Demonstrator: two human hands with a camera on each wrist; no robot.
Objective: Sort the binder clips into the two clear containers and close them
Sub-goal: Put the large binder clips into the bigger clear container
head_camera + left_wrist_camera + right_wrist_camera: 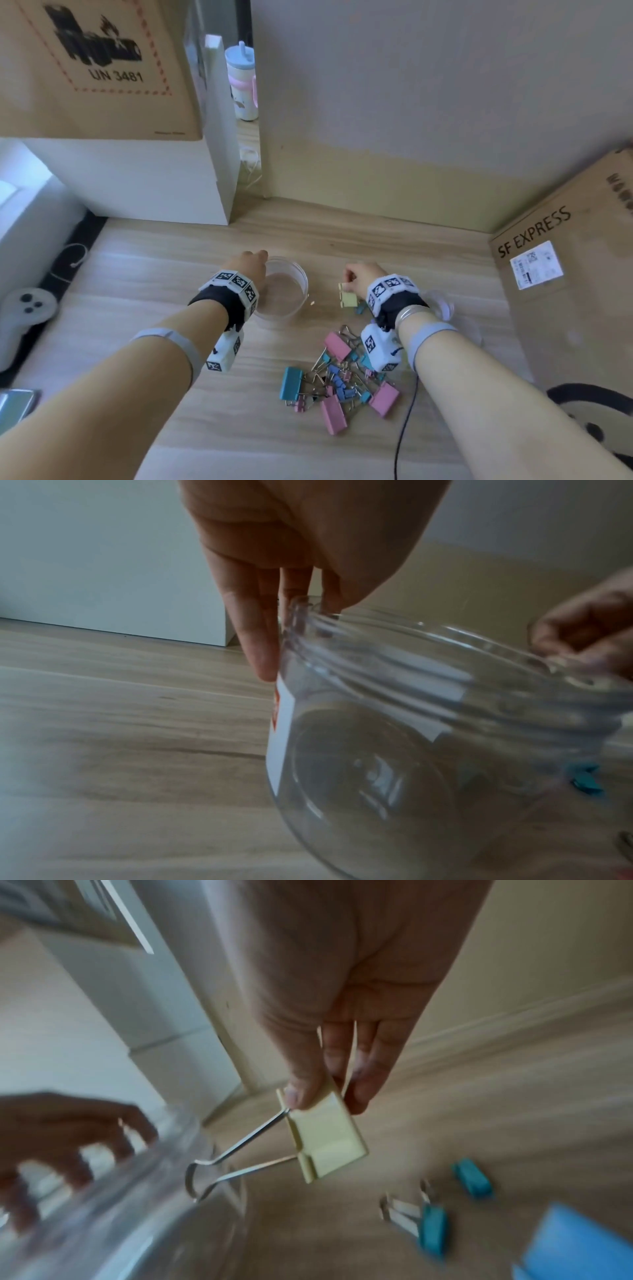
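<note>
**Yellow clip held beside the open jar**

The right hand (361, 275) pinches a large yellow binder clip (327, 1139) by its body, thumb on one face and fingertips (368, 1080) on the other, so the clip hangs below the grip with its wire handles pointing toward the jar. The clip is off the floor and just outside the jar's rim, not inside it.

The left hand (248, 265) holds the clear jar (286, 287) at its open mouth: the fingers (255, 631) run straight down the outer wall, and at least one more reaches over the rim. The jar has no lid on it, and nothing shows inside it.

Nearer the person than the right hand's grip lies the pile of clips (339, 377) on the wooden floor (171, 267), pink, teal and blue, large and small mixed. A second clear container (442, 303) sits just behind the right wrist, mostly hidden. A cardboard box (565, 274) stands well off to the right.
</note>
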